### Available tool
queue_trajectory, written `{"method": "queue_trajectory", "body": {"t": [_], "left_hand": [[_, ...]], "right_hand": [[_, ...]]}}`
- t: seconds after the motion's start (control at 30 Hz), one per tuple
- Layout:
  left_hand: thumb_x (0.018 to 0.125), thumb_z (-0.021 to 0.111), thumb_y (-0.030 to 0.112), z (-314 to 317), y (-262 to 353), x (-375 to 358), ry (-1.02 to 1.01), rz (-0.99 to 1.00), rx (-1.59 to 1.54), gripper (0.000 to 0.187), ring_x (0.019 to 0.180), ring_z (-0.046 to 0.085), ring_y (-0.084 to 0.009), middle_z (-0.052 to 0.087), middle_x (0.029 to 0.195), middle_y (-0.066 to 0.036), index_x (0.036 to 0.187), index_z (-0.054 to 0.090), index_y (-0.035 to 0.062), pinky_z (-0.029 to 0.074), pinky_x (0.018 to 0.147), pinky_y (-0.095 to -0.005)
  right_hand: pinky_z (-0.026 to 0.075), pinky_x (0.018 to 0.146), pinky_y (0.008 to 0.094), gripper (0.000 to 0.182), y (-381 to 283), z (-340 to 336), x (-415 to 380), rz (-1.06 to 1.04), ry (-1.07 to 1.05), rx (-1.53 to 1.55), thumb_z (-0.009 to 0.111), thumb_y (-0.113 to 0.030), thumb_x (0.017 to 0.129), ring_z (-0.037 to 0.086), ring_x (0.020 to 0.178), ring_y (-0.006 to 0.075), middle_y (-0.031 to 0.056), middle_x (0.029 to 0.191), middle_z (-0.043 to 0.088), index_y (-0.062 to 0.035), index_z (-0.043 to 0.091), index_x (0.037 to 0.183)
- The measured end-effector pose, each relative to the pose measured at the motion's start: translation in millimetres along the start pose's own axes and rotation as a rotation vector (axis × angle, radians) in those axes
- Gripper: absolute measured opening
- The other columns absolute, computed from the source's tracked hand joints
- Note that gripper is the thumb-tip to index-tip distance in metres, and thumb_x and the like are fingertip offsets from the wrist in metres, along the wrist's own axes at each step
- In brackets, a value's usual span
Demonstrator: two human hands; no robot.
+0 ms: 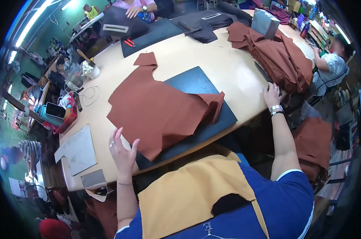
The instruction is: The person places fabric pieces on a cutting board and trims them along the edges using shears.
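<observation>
A large brown piece of leather-like material lies across a dark blue board, its right edge curled up. At its lower left edge is my left hand, open with fingers spread and nothing in it. On the right side of the table my right hand has its fingers curled around the near end of a dark, narrow, knife-like tool. The tool points away from me beside a heap of brown material. Its handle is mostly hidden by my fingers.
A metal block sits on the brown heap. Left lie a pale template, a white pot with a brush and a red basket. Red-handled pliers rest on another board. Co-workers are across the table and at right.
</observation>
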State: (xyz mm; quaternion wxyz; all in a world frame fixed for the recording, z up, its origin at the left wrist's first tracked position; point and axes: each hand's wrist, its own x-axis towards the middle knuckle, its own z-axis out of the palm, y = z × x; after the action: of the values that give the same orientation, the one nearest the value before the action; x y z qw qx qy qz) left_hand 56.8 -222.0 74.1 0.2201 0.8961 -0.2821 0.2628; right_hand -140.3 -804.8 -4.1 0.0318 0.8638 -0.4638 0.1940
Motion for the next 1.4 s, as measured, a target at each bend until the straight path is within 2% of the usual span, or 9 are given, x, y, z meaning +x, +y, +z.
{"method": "queue_trajectory", "body": {"t": [0.13, 0.23, 0.37, 0.47, 0.53, 0.67, 0.93, 1.23, 1.4], "left_hand": [[0.075, 0.075, 0.043, 14, 38, 36, -0.596, 0.183, -0.363, 0.072, 0.128, 0.043, -0.0364, 0.047, 0.136, -0.019, 0.13, 0.049, 0.0044, 0.033, 0.106, -0.0496], [0.08, 0.065, 0.056, 28, 86, 31, -0.763, 0.335, -0.178, 0.076, 0.138, 0.03, -0.036, 0.037, 0.145, -0.02, 0.137, 0.045, 0.0099, 0.022, 0.11, -0.0587], [0.078, 0.062, 0.063, 86, 79, 12, -0.629, 0.159, -0.047, 0.084, 0.144, 0.015, -0.0353, 0.022, 0.154, -0.017, 0.144, 0.037, 0.017, 0.012, 0.111, -0.0624], [0.078, 0.062, 0.063, 76, 72, 22, -0.67, 0.119, -0.05, 0.084, 0.144, 0.016, -0.0344, 0.023, 0.154, -0.014, 0.145, 0.037, 0.0184, 0.011, 0.111, -0.0628], [0.076, 0.063, 0.064, 72, 63, 23, -0.68, 0.14, -0.06, 0.086, 0.144, 0.016, -0.0314, 0.024, 0.155, -0.011, 0.145, 0.036, 0.0196, 0.011, 0.111, -0.0626], [0.073, 0.063, 0.068, 66, 43, 31, -0.723, 0.219, -0.084, 0.09, 0.144, 0.016, -0.0293, 0.023, 0.155, -0.009, 0.145, 0.036, 0.0207, 0.01, 0.113, -0.0604], [0.067, 0.064, 0.072, 62, 30, 32, -0.703, 0.262, -0.075, 0.096, 0.144, 0.016, -0.0317, 0.022, 0.155, -0.013, 0.144, 0.038, 0.0206, 0.011, 0.113, -0.0598], [0.064, 0.065, 0.072, 36, -14, 25, -0.755, 0.256, 0.002, 0.1, 0.144, 0.015, -0.0345, 0.02, 0.156, -0.014, 0.145, 0.037, 0.0204, 0.009, 0.112, -0.0609], [0.066, 0.063, 0.073, 48, 1, 47, -0.818, 0.375, -0.08, 0.1, 0.143, 0.014, -0.0371, 0.021, 0.155, -0.016, 0.145, 0.038, 0.0183, 0.009, 0.112, -0.0626]], "right_hand": [[0.037, 0.1, 0.0535, 0.055, -72, -55, -35, -0.398, -0.248, 0.378, 0.065, -0.048, 0.082, 0.047, 0.126, 0.0282, 0.012, 0.131, 0.054, -0.0066, 0.058, 0.117], [0.04, 0.102, 0.0433, 0.049, -134, -71, -84, -0.691, -0.061, 0.305, 0.067, -0.041, 0.082, 0.051, 0.123, 0.0333, 0.0187, 0.113, 0.062, -0.0037, 0.06, 0.113], [0.041, 0.094, 0.0518, 0.035, -160, -54, -87, -0.705, -0.113, 0.353, 0.068, -0.029, 0.079, 0.06, 0.11, 0.0297, 0.0179, 0.105, 0.066, -0.0036, 0.063, 0.103], [0.05, 0.076, 0.0403, 0.022, -168, -88, -50, -0.362, -0.426, 0.703, 0.06, -0.016, 0.08, 0.067, 0.088, 0.0276, 0.0169, 0.088, 0.067, -0.0035, 0.063, 0.098], [0.05, 0.062, 0.0331, 0.016, -155, -83, -15, -0.386, -0.237, 0.834, 0.056, -0.012, 0.084, 0.066, 0.069, 0.0243, 0.014, 0.076, 0.065, -0.0036, 0.064, 0.095], [0.051, 0.066, 0.0329, 0.017, -139, -98, 22, -0.225, 0.151, 0.86, 0.055, -0.016, 0.09, 0.065, 0.075, 0.0202, 0.0132, 0.085, 0.066, -0.0037, 0.064, 0.097], [0.045, 0.093, 0.0398, 0.042, -173, -77, -67, -0.95, -0.07, 0.406, 0.067, -0.038, 0.084, 0.061, 0.101, 0.0322, 0.0137, 0.102, 0.066, -0.007, 0.062, 0.112], [0.048, 0.091, 0.0464, 0.037, 8, -22, 12, -0.162, -0.103, -0.014, 0.055, -0.029, 0.089, 0.056, 0.109, 0.0363, 0.0172, 0.118, 0.06, -0.0084, 0.056, 0.12], [0.047, 0.09, 0.0472, 0.034, 41, -16, 6, -0.283, -0.067, 0.041, 0.059, -0.019, 0.086, 0.057, 0.102, 0.0375, 0.0176, 0.113, 0.06, -0.0066, 0.056, 0.118]]}}
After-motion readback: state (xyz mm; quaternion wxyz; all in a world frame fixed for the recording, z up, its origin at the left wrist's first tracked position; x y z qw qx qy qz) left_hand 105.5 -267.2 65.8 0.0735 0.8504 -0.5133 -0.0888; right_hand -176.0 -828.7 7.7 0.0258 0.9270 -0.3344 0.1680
